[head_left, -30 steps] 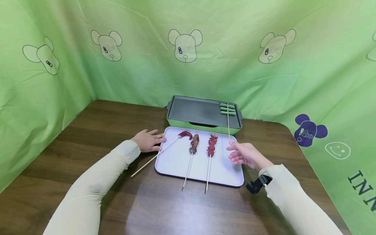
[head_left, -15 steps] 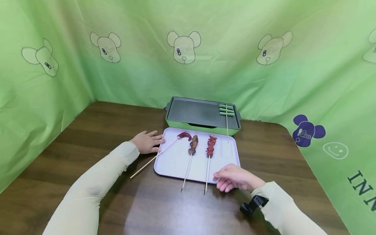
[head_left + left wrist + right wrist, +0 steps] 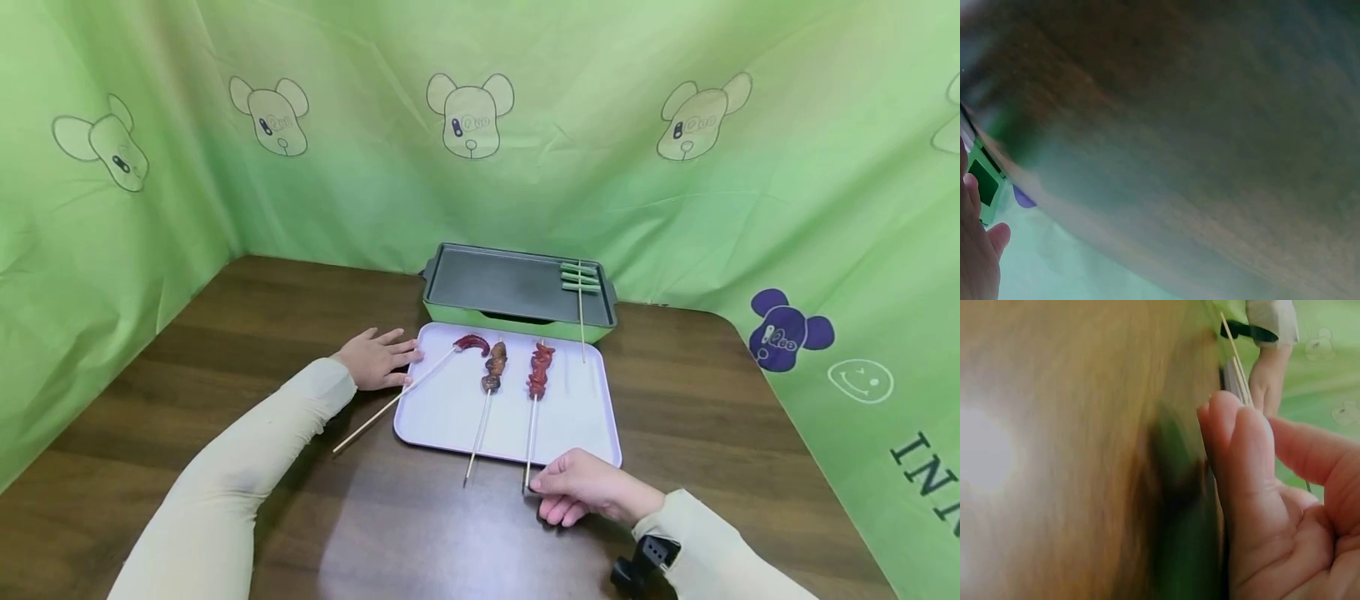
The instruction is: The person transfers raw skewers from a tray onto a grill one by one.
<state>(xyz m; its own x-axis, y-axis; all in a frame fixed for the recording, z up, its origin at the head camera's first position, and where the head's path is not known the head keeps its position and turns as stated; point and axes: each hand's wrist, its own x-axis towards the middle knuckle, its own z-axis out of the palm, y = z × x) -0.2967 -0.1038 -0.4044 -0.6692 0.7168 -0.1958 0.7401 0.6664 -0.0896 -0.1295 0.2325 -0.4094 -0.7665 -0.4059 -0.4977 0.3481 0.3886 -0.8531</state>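
My right hand (image 3: 581, 487) is at the lower end of a wooden skewer (image 3: 532, 433) threaded with red meat pieces (image 3: 539, 371). Its thumb and fingertips come right up to the stick; I cannot tell whether they pinch it. In the right wrist view the curled fingers (image 3: 1250, 450) hide the near part of the sticks. My left hand (image 3: 377, 360) lies with spread fingers at the left rim of the white tray (image 3: 577, 425). On the tray lie a skewer of brown pieces (image 3: 494, 367) and one with a red tentacle (image 3: 472, 342), its stick reaching past the left rim.
Behind the tray stands a green grill with a dark flat plate (image 3: 487, 279). A skewer of green vegetable pieces (image 3: 581, 277) lies at the plate's right, its stick overhanging the tray. Green printed cloth (image 3: 360, 192) hangs around the wooden table (image 3: 292, 308).
My right hand has left the green vegetable skewer's stick and moved toward me and left, to the red meat skewer's end. The vegetable skewer stays on the grill. My left hand has not moved.
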